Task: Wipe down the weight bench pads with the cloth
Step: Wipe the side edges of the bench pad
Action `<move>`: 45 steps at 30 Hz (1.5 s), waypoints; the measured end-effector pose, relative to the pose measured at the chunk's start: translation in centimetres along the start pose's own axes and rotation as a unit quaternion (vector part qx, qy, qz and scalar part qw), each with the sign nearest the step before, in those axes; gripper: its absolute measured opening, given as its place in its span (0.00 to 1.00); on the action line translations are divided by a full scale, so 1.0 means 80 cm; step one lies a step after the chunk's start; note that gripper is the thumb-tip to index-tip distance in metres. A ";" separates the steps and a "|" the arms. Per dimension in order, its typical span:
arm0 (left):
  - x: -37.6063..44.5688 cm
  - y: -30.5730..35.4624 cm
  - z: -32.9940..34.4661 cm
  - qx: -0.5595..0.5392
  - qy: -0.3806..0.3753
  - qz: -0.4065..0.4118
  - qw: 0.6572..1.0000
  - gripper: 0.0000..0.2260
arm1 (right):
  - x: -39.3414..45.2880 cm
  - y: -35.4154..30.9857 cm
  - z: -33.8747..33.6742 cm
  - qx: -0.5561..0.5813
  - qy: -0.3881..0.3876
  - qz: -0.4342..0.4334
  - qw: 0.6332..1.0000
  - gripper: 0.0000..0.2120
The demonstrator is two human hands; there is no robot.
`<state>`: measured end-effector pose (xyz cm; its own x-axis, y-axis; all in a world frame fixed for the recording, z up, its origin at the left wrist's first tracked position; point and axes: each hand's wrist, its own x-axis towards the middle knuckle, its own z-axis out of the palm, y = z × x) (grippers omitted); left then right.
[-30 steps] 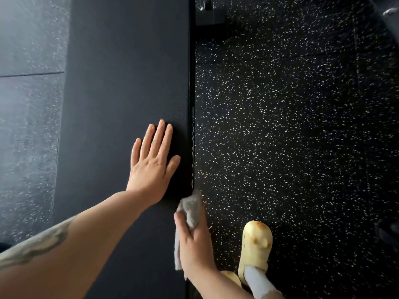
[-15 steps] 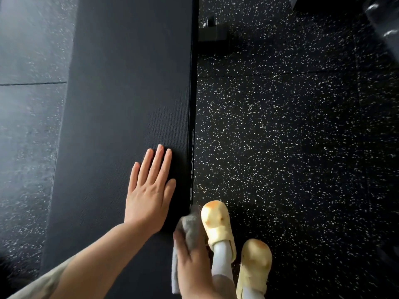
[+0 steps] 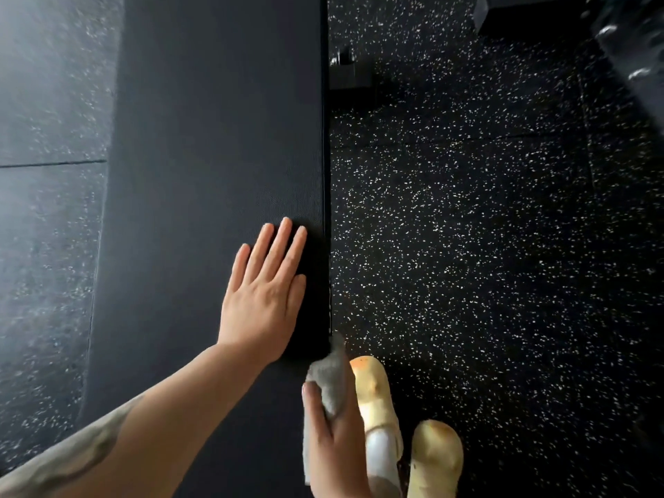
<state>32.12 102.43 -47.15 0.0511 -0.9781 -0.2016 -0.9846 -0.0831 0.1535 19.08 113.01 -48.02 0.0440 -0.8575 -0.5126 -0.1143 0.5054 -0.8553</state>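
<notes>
Grey cloth (image 3: 332,384), seemingly bunched, against black pad (image 3: 215,156) edge.

Both arms are seen bare, no sleeves reaching the wrists. The left hand (image 3: 264,300) and right hand (image 3: 336,443) are ungloved, with no rings or watch to be made out. A blurred grey tattoo (image 3: 77,452) is spotted along the left forearm. Pale yellow clogs are worn, left clog (image 3: 373,393) and right clog (image 3: 436,458), both toes smudged orange. A white sock (image 3: 381,458) is seen above the left clog.

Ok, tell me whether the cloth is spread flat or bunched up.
Bunched up. The grey cloth is gathered in the right hand at the bench pad edge, not laid flat.
</notes>
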 end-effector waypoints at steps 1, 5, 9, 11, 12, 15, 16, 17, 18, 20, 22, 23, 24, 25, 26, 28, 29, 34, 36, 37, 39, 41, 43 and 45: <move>0.009 -0.003 -0.003 0.003 -0.002 0.010 1.000 0.25 | 0.000 0.000 -0.001 0.011 -0.004 0.011 1.000 0.33; 0.019 -0.005 -0.005 -0.012 0.016 0.021 1.000 0.25 | 0.087 -0.043 0.001 0.014 -0.039 0.018 0.999 0.15; 0.015 -0.007 -0.002 -0.042 0.034 0.022 0.998 0.23 | 0.154 -0.075 0.019 -0.004 0.004 0.001 1.000 0.17; 0.017 -0.009 -0.003 -0.042 0.035 0.027 0.998 0.23 | 0.123 -0.065 0.020 -0.001 0.021 0.005 1.000 0.28; 0.017 -0.008 -0.003 -0.040 0.034 0.028 0.998 0.23 | 0.100 -0.054 0.017 0.008 0.020 0.012 1.000 0.30; 0.016 -0.006 -0.003 -0.034 0.029 0.027 0.999 0.24 | 0.045 -0.031 0.006 0.000 0.010 0.027 1.000 0.34; 0.016 -0.006 -0.003 -0.033 0.027 0.026 0.999 0.24 | 0.040 -0.029 0.005 0.008 0.010 0.031 0.999 0.35; 0.016 -0.007 -0.003 -0.035 0.029 0.025 0.999 0.24 | 0.045 -0.029 0.005 0.007 0.003 0.039 0.999 0.35; 0.017 -0.007 -0.003 -0.040 0.030 0.024 0.998 0.24 | 0.056 -0.034 0.006 -0.004 -0.008 0.041 0.999 0.32; 0.017 -0.007 -0.001 -0.053 0.039 0.023 0.998 0.24 | 0.095 -0.055 0.006 -0.029 -0.025 0.032 0.999 0.19; 0.017 -0.007 0.000 -0.070 0.054 0.005 0.996 0.24 | 0.142 -0.081 0.007 -0.009 -0.027 0.042 0.999 0.07; 0.017 -0.008 0.000 -0.079 0.061 -0.013 0.995 0.24 | 0.156 -0.090 0.007 0.004 -0.029 0.034 0.999 0.05; 0.019 -0.009 -0.001 -0.088 0.066 -0.031 0.993 0.24 | 0.160 -0.093 0.009 0.014 -0.029 0.017 0.999 0.05; 0.024 -0.009 -0.002 -0.094 0.068 -0.044 0.992 0.25 | 0.154 -0.091 0.010 0.022 -0.025 -0.002 0.999 0.03; 0.033 -0.010 -0.005 -0.093 0.067 -0.049 0.992 0.25 | 0.140 -0.083 0.009 0.036 -0.020 -0.022 0.999 0.03; 0.059 -0.015 -0.012 -0.075 0.064 -0.039 0.994 0.25 | 0.101 -0.061 0.002 0.054 -0.035 -0.049 0.997 0.07; 0.076 -0.018 -0.016 -0.065 0.063 -0.031 0.995 0.25 | 0.086 -0.052 -0.003 0.038 -0.047 -0.048 0.997 0.09; 0.136 -0.016 -0.025 -0.038 0.068 -0.020 0.997 0.25 | 0.135 -0.075 -0.006 0.013 -0.107 -0.007 0.994 0.09; 0.140 -0.013 -0.025 -0.035 0.074 -0.022 0.996 0.25 | 0.192 -0.102 0.004 -0.002 -0.102 -0.014 0.995 0.03; 0.139 -0.013 -0.024 -0.037 0.073 -0.021 0.996 0.25 | 0.217 -0.116 0.008 -0.001 -0.086 -0.017 0.996 0.01; 0.137 -0.014 -0.025 -0.043 0.072 -0.022 0.996 0.25 | 0.238 -0.129 0.015 -0.001 -0.050 -0.032 0.998 0.03; 0.137 -0.016 -0.025 -0.050 0.075 -0.019 0.996 0.24 | 0.218 -0.118 0.017 0.031 -0.037 -0.059 0.997 0.03; 0.137 -0.016 -0.025 -0.054 0.080 -0.016 0.995 0.24 | 0.175 -0.091 0.015 0.086 -0.057 -0.062 0.993 0.11; 0.137 -0.015 -0.026 -0.057 0.082 -0.017 0.995 0.24 | 0.142 -0.075 0.011 0.082 -0.069 -0.047 0.993 0.15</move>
<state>34.20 91.41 -47.56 0.1194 -0.9916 -0.0502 -0.9573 -0.1284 0.2592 21.17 100.32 -48.82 0.1836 -0.8857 -0.4264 0.0592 0.4429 -0.8946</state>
